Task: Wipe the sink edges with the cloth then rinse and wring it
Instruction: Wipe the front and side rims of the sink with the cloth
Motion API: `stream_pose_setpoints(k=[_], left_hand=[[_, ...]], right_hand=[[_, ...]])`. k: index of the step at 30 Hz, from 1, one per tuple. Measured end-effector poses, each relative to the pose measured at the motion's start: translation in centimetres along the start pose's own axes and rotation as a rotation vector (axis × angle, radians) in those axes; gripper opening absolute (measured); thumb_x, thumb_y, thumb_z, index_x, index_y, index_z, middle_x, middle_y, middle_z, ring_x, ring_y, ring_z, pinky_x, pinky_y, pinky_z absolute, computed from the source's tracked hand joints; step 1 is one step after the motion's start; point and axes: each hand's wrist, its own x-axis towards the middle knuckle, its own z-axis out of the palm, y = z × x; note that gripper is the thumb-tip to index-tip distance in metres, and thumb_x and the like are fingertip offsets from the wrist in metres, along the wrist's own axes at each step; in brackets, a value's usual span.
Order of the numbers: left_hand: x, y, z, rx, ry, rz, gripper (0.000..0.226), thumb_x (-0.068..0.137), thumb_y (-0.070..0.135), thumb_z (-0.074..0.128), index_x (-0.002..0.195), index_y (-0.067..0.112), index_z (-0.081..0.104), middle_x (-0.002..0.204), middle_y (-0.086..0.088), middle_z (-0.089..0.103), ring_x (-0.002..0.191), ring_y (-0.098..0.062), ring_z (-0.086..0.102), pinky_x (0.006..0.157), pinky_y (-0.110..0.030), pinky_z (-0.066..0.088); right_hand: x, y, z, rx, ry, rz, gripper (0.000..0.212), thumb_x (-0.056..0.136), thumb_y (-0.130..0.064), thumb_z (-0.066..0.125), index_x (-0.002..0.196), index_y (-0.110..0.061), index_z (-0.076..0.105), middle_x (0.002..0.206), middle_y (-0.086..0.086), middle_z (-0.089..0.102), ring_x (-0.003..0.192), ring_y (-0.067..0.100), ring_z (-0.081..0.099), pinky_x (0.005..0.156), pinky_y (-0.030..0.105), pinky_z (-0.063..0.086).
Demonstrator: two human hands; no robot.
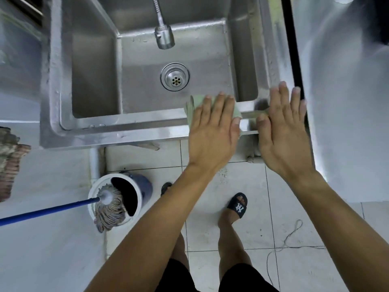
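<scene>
Overhead view: seen from the person's head, looking straight down; every place below is given relative to the sink (117,131).
Sink: steel basin, its far part cut off by the top of the picture; drain (175,76) at the middle of its floor.
Faucet head (164,36): hangs over the back of the basin, hose running out of view.
Cloth (194,106): pale green, draped on the sink's near rim toward the right corner, mostly hidden under a hand; only its far and right edges show.
Left hand (212,133): flat on the cloth, fingers straight and spread, pressing rather than gripping.
Right hand (283,127): palm down at the near-right corner, fingers extended, grasping nothing; touching the rim or hovering cannot be told.
Mop (109,207): below the sink's near-left corner, in a white bucket (92,197); handle cut off at left.
</scene>
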Motion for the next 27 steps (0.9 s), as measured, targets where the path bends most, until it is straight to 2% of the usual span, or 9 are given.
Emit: stream_pose_setpoints(k=[3,6,8,11,15,18,23,25,27], left_hand=[[-1.3,-4.1,-1.4,0.048,-0.04,0.149,0.054,0.11,0.04,0.029,0.154,0.012,0.044,0.161,-0.007,0.042,0.15,-0.031,0.037,0.121,-0.046,0.03],[-3.8,-11.2,-3.6,0.14,-0.051,0.077,0.058,0.11,0.043,0.021,0.157,0.013,0.038,0.162,-0.008,0.039,0.151,-0.031,0.033,0.123,-0.046,0.026],[-4.9,-14.5,-4.7,0.151,-0.042,-0.02,0.058,0.11,0.041,0.019,0.158,0.014,0.035,0.162,-0.008,0.038,0.152,-0.031,0.031,0.125,-0.047,0.024],[-3.9,-11.9,-3.6,0.118,0.033,-0.192,0.054,0.107,0.034,0.027,0.155,0.013,0.043,0.158,-0.01,0.045,0.149,-0.036,0.036,0.122,-0.051,0.028],[-2.1,-7.1,-2.2,0.029,-0.02,0.006,0.052,0.108,0.036,0.029,0.153,0.015,0.047,0.159,-0.006,0.044,0.15,-0.034,0.036,0.122,-0.048,0.027],[-3.6,-11.0,-3.6,0.054,-0.052,0.113,0.054,0.11,0.04,0.027,0.156,0.015,0.042,0.162,-0.004,0.04,0.152,-0.03,0.033,0.122,-0.047,0.028],[-6.6,-21.2,-7.3,0.123,-0.083,0.036,0.054,0.11,0.04,0.024,0.158,0.019,0.036,0.164,-0.003,0.036,0.154,-0.027,0.028,0.124,-0.048,0.026],[-6.5,-22.0,-7.4,0.116,-0.051,-0.036,0.053,0.109,0.038,0.026,0.156,0.017,0.041,0.161,-0.004,0.041,0.153,-0.029,0.031,0.122,-0.05,0.028],[-5.7,-19.5,-6.5,0.094,0.007,-0.104,0.053,0.107,0.035,0.029,0.152,0.015,0.048,0.157,-0.007,0.047,0.149,-0.033,0.038,0.121,-0.051,0.031]], right_hand=[[0.7,-2.8,1.8,0.005,-0.092,-0.188,0.058,0.11,-0.031,0.026,0.162,-0.005,0.02,0.171,0.013,0.011,0.159,0.031,0.001,0.13,0.047,0.0],[0.5,-3.9,3.5,-0.17,-0.102,-0.295,0.055,0.11,-0.033,0.027,0.157,-0.006,0.035,0.168,0.014,0.026,0.157,0.036,0.015,0.129,0.052,0.006],[0.3,-4.5,3.9,-0.228,-0.081,-0.295,0.055,0.11,-0.035,0.027,0.155,-0.007,0.039,0.165,0.014,0.032,0.155,0.039,0.022,0.127,0.055,0.011],[0.5,-5.7,4.6,-0.249,-0.08,-0.305,0.056,0.11,-0.036,0.026,0.156,-0.008,0.038,0.165,0.014,0.033,0.154,0.041,0.024,0.126,0.054,0.016],[0.8,-6.4,5.0,-0.181,-0.079,-0.325,0.055,0.11,-0.033,0.026,0.157,-0.009,0.038,0.165,0.011,0.035,0.155,0.035,0.025,0.127,0.05,0.019],[0.8,-5.9,4.7,-0.156,-0.091,-0.328,0.053,0.11,-0.033,0.029,0.156,-0.009,0.039,0.165,0.009,0.034,0.156,0.032,0.022,0.128,0.049,0.017],[0.7,-7.4,5.1,-0.196,-0.106,-0.268,0.056,0.109,-0.033,0.026,0.158,-0.006,0.034,0.167,0.012,0.027,0.158,0.034,0.013,0.129,0.05,0.008],[0.7,-8.5,5.5,-0.186,-0.117,-0.247,0.058,0.109,-0.034,0.024,0.159,-0.005,0.031,0.168,0.014,0.023,0.158,0.034,0.01,0.129,0.05,0.006],[0.5,-10.4,6.4,-0.173,-0.119,-0.273,0.058,0.109,-0.034,0.025,0.158,-0.003,0.031,0.168,0.016,0.023,0.158,0.034,0.011,0.129,0.051,0.007]])
